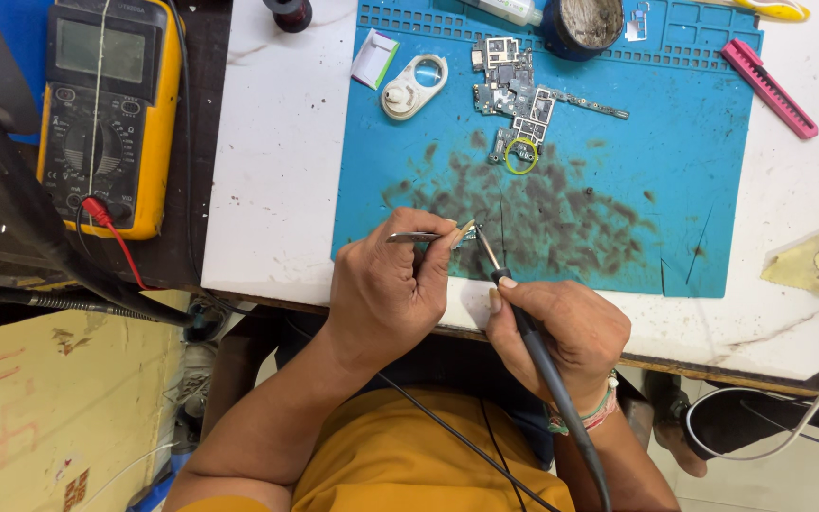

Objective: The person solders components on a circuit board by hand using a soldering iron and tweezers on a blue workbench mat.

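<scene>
Two hands closed, left grip (386, 289) pinching tweezers (426, 236), right grip (561, 332) holding soldering iron (535, 346), tips touching

Tweezers (426, 236) and soldering iron (523, 327), tips seemingly touching.

Screen (100, 50): one, a grey-green rectangular display, blank, set in the top face of a yellow-cased multimeter (109, 114) with a dark front panel, lying at the far left of the bench (277, 171).

Package (374, 59): one, a small flat white packet with a green and purple edge, lying tilted at the upper left corner of the blue work mat (637, 209).
</scene>
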